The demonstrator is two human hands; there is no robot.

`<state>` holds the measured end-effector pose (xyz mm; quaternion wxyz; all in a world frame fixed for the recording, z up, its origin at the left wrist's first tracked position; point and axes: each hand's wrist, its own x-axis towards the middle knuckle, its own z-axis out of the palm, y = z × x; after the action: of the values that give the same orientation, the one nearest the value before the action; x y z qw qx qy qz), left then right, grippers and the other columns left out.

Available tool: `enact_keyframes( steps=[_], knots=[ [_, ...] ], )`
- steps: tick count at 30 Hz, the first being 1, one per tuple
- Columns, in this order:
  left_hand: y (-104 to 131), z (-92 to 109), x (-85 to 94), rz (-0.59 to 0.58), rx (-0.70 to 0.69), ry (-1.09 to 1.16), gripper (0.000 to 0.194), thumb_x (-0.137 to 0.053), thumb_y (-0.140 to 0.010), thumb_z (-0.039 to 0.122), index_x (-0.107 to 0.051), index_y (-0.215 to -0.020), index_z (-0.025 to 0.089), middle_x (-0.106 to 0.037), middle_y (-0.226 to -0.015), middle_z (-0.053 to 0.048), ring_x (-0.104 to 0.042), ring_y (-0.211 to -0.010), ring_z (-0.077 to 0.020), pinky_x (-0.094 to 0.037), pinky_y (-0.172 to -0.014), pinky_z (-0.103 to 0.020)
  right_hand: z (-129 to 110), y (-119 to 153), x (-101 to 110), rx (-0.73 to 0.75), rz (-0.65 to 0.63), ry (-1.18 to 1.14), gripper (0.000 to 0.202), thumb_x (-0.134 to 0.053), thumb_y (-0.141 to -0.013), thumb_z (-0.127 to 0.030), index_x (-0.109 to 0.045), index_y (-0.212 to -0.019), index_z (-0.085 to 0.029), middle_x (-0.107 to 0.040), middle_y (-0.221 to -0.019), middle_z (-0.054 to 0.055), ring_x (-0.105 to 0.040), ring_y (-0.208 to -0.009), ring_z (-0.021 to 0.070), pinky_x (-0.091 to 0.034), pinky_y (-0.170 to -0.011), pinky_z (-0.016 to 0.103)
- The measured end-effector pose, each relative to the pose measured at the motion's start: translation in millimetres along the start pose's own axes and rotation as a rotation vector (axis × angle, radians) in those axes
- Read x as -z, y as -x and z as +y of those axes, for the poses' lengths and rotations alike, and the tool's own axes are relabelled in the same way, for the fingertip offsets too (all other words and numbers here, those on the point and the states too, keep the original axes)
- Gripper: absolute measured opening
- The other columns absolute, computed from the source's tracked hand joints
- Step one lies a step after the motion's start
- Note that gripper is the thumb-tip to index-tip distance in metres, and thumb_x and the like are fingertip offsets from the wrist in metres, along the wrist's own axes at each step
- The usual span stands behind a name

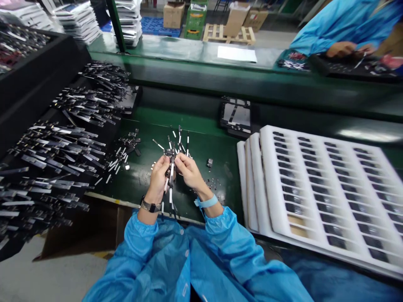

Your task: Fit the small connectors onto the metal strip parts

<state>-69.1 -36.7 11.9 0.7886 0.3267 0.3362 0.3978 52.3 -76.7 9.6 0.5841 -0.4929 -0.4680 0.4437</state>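
In the head view my left hand (159, 176) and my right hand (191, 173) are close together over the green bench. Fingers of both are pinched on a thin dark strip with white patches, which looks like a flex cable (172, 161). Behind and beneath it lies a loose heap of similar strips (179, 140), some poking out toward my body. The fingertips partly cover the held piece, so its ends cannot be told from the heap. A small dark metallic part (209, 162) lies right of my right hand, with tiny bits (214, 183) nearby.
Bundles of flex cables (63, 144) line the black rack at left. Small strips (118, 161) lie on the bench (138, 188). At right stand stacked white foam trays (267, 176) with dark parts in slots. A black device stack (236, 115) sits behind. Across the bench, a co-worker's hands (341, 49) handle parts.
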Motion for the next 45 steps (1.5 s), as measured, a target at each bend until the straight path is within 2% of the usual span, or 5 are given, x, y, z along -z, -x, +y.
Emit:
enact_keyframes(
  steps=[14,22,27,33,45],
  knots=[
    [-18,2,44.9,0.267,-0.258,-0.869,0.043,-0.073,-0.097,0.049,-0.056,-0.069,0.02,-0.047,-0.057,0.005,-0.041,-0.054,-0.0125,-0.025,-0.058,-0.024,7,-7,11,0.023,0.177,0.131,0.059,-0.061,-0.097,-0.077,-0.049,-0.074,-0.024,-0.04,-0.067,-0.003,-0.034,-0.063,0.0152,-0.028,-0.06,0.032],
    [-13,32,51.6,0.438,-0.272,-1.54,0.037,-0.062,-0.103,0.052,-0.075,-0.12,0.021,-0.075,-0.083,-0.015,-0.07,-0.083,-0.0348,-0.039,-0.079,-0.035,10,-9,10,-0.085,0.102,0.008,0.064,-0.065,-0.09,-0.083,-0.047,-0.072,-0.025,-0.036,-0.061,-0.006,-0.031,-0.057,0.0136,-0.025,-0.055,0.03],
    [-11,51,54.5,0.478,-0.449,-1.204,0.031,-0.064,-0.102,0.049,-0.075,-0.093,0.021,-0.073,-0.081,-0.01,-0.065,-0.076,-0.0252,-0.04,-0.073,-0.031,4,-5,7,-0.048,0.025,0.06,0.062,-0.063,-0.094,-0.08,-0.047,-0.071,-0.024,-0.04,-0.063,-0.004,-0.036,-0.061,0.0146,-0.027,-0.056,0.03],
    [-7,38,27.8,-0.034,-0.143,-0.528,0.059,-0.071,-0.089,0.074,-0.062,-0.069,0.018,-0.055,-0.06,0.0,-0.043,-0.05,-0.0097,-0.027,-0.048,-0.023,2,-1,2,-0.035,-0.119,0.064,0.061,-0.061,-0.096,-0.079,-0.053,-0.074,-0.023,-0.044,-0.063,-0.004,-0.037,-0.059,0.0136,-0.029,-0.056,0.03],
    [11,26,15.4,-0.112,0.036,-0.207,0.06,-0.09,-0.073,0.067,-0.059,-0.067,0.015,-0.05,-0.057,0.003,-0.041,-0.045,-0.0039,-0.025,-0.041,-0.016,-5,5,-2,-0.032,-0.1,-0.068,0.058,-0.061,-0.098,-0.078,-0.048,-0.078,-0.025,-0.042,-0.062,-0.006,-0.036,-0.054,0.0122,-0.029,-0.053,0.029]
  ],
)
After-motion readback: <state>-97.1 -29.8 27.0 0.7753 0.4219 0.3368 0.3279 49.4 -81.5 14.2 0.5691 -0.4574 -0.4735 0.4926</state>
